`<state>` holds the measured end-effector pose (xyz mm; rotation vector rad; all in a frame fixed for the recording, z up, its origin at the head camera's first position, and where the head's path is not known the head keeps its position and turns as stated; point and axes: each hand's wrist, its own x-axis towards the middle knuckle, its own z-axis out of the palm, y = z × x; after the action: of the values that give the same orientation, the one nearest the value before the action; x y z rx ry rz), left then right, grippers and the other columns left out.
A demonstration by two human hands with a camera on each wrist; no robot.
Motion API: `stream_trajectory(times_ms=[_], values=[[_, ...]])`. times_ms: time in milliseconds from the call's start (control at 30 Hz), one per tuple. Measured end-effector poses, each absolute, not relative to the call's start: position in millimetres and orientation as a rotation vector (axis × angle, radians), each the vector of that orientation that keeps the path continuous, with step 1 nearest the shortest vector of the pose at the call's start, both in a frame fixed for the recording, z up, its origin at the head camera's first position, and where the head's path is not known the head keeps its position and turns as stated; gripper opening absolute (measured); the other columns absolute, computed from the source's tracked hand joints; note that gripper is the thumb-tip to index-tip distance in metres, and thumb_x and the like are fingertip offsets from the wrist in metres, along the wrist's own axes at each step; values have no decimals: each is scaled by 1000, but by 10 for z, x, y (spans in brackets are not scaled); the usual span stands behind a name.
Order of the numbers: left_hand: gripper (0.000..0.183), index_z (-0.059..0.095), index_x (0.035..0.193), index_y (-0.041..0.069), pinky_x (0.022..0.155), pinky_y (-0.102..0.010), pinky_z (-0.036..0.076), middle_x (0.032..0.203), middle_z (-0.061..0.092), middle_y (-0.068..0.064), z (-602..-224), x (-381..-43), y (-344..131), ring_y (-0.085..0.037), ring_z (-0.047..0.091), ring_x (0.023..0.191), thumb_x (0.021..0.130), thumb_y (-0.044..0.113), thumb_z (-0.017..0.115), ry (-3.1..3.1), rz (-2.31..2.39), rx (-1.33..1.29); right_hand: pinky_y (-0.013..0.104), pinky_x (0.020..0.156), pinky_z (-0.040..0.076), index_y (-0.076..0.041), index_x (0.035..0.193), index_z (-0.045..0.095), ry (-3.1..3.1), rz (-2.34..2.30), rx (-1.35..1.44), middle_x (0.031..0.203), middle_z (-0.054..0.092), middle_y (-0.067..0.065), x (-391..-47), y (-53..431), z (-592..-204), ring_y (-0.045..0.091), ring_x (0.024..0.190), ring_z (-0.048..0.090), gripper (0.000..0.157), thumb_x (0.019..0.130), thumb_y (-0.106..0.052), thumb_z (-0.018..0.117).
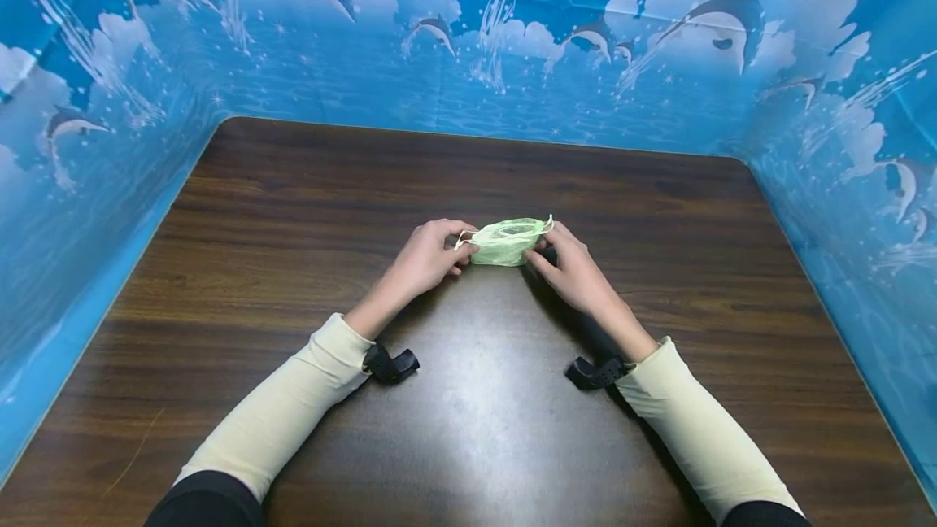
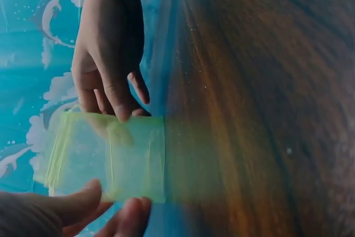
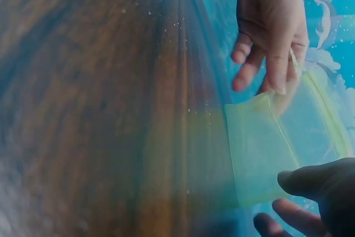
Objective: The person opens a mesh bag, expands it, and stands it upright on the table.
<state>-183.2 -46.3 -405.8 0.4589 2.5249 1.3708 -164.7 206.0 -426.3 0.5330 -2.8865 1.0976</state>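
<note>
A sheer pale-green drawstring pouch [image 1: 505, 246] is held upright between both hands near the middle of the table, its mouth slightly parted at the top. My left hand [image 1: 432, 254] pinches its left side between thumb and fingers, close to a white cord loop [image 1: 463, 241]. On the opposite side, my right hand [image 1: 574, 271] pinches the pouch's edge, with another cord end [image 1: 549, 223] at its fingertips. Through the thin mesh of the pouch [image 2: 136, 159] in the left wrist view, fingertips show faintly. Nothing shows inside the pouch [image 3: 260, 142] in the right wrist view.
The dark wood-grain table [image 1: 293, 185] has rounded far corners. A blue curtain with dolphins [image 1: 468, 96] surrounds its back and sides. Black wrist straps with cameras [image 1: 395, 366] sit on both forearms, over cream sleeves [image 1: 285, 405].
</note>
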Motion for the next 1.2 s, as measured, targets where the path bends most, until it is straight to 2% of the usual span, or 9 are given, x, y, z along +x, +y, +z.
stream_trajectory(times_ms=[100,233,333,500,700,833,1033,1133,1200], values=[[36,66,135,5,86,-41,58,116,71,-18,-4058,-1845,-472,-27,70,97,100,14,70,2588,1182,533,43,86,40,-2,109,56,-2908,1089,504,111,56,16,-1656,2072,-4260,30,98,52,18,105,-18,65],[39,63,135,3,101,-46,49,126,69,-17,-4056,-1846,-480,-29,63,116,98,15,72,2621,1047,577,43,89,45,-3,115,55,-2975,1110,442,117,57,15,-1652,2082,-4251,28,101,56,25,105,-24,64],[41,61,136,2,104,-48,49,128,67,-19,-4051,-1848,-489,-33,62,120,99,16,71,2612,1035,563,45,91,48,-4,118,53,-3001,1137,408,121,57,16,-1648,2089,-4242,30,105,59,29,105,-27,64],[39,61,136,3,104,-48,50,131,66,-19,-4043,-1857,-515,-33,63,121,102,21,67,2616,1040,538,46,91,49,-4,118,51,-3006,1170,407,122,57,15,-1649,2097,-4235,29,107,61,32,105,-30,64],[32,67,128,8,97,-46,51,125,68,-12,-4033,-1864,-535,-28,64,111,105,29,63,2664,1079,524,41,81,45,-6,117,53,-3015,1178,414,109,57,10,-1659,2100,-4238,26,92,55,32,106,-35,61],[33,66,130,9,100,-47,50,130,67,-13,-4031,-1873,-561,-28,63,117,105,30,63,2655,1070,513,43,79,43,-5,117,53,-3049,1171,404,108,56,11,-1662,2113,-4223,28,91,52,36,106,-39,60],[43,58,141,5,103,-49,49,143,59,-17,-3967,-1895,-641,-33,61,123,105,27,64,2562,961,576,52,97,50,-9,141,52,-3097,1200,395,133,61,16,-1684,2198,-4181,34,117,62,52,104,-44,64],[45,54,145,4,99,-48,51,146,57,-18,-3920,-1899,-687,-33,63,118,106,26,63,2525,928,607,50,92,52,-14,148,49,-3109,1217,408,134,64,13,-1701,2252,-4150,31,112,66,58,102,-44,66],[45,51,147,5,101,-48,52,148,54,-18,-3892,-1902,-716,-33,64,121,107,24,60,2509,923,608,45,84,52,-15,146,50,-3127,1208,425,125,67,11,-1712,2287,-4124,28,100,67,56,101,-44,67]])
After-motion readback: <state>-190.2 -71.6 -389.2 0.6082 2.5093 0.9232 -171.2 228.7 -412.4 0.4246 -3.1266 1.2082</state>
